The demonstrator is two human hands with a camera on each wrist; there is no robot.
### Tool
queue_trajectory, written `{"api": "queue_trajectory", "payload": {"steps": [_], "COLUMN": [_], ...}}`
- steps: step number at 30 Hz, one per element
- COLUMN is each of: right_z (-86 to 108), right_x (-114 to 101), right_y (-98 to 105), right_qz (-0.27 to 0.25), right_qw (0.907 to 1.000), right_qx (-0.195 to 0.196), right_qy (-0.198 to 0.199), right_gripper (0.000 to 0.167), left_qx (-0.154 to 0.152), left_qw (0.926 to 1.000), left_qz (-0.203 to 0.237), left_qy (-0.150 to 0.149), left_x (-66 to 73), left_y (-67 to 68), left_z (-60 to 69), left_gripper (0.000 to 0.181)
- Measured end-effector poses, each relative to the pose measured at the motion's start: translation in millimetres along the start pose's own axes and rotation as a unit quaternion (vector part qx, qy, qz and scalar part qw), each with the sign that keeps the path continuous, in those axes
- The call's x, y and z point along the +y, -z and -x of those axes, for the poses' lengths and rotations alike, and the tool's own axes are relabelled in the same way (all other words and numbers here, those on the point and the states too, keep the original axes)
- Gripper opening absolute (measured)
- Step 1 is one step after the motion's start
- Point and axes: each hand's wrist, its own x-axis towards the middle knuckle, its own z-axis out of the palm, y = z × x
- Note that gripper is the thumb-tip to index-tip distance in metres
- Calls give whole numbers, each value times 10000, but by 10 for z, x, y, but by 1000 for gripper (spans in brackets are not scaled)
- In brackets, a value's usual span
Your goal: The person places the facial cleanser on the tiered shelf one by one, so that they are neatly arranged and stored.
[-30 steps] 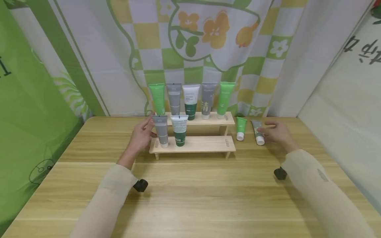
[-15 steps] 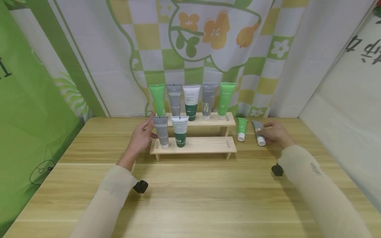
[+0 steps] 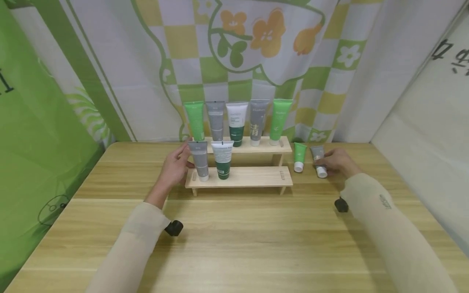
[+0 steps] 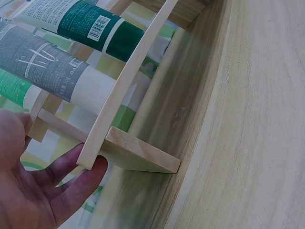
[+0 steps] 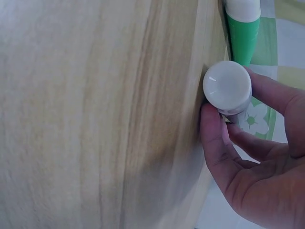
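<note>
My right hand (image 3: 338,160) pinches a small grey squeeze tube (image 3: 318,156) with a white cap, at the right of the table. In the right wrist view its round cap (image 5: 228,86) faces the camera, between thumb and fingers. A small green tube (image 3: 299,156) lies just left of it. At the left end of a two-step wooden display stand (image 3: 256,178), my left hand (image 3: 174,166) grips the side; the left wrist view has fingertips against the lower plank's end (image 4: 90,155). A grey tube (image 3: 200,160) and a white-and-dark-green tube (image 3: 222,159) stand on the lower step.
Along the upper step stand several tubes: a green tube (image 3: 195,121), a grey tube (image 3: 216,121), a white-and-green tube (image 3: 237,123), another grey tube (image 3: 258,122) and another green tube (image 3: 280,121). A patterned curtain (image 3: 183,42) hangs behind the wooden table (image 3: 234,244).
My right hand has closed in on the small grey tube and now pinches it; the tube has barely shifted. The left hand stays at the stand's left end. The head view has tilted slightly.
</note>
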Motion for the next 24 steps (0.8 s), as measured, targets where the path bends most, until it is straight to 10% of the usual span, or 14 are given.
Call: {"api": "queue_trajectory", "payload": {"steps": [24], "right_z": [-30], "right_x": [12], "right_y": [-3], "right_qz": [-214], "right_qw": [9994], "right_qx": [-215], "right_qy": [-144], "right_gripper": [66], "left_qx": [4], "left_qw": [10000], "left_qz": [-46], "left_qy": [7], "left_x": [-11], "left_y": [-5], "left_z": [-11], "left_gripper": [46]}}
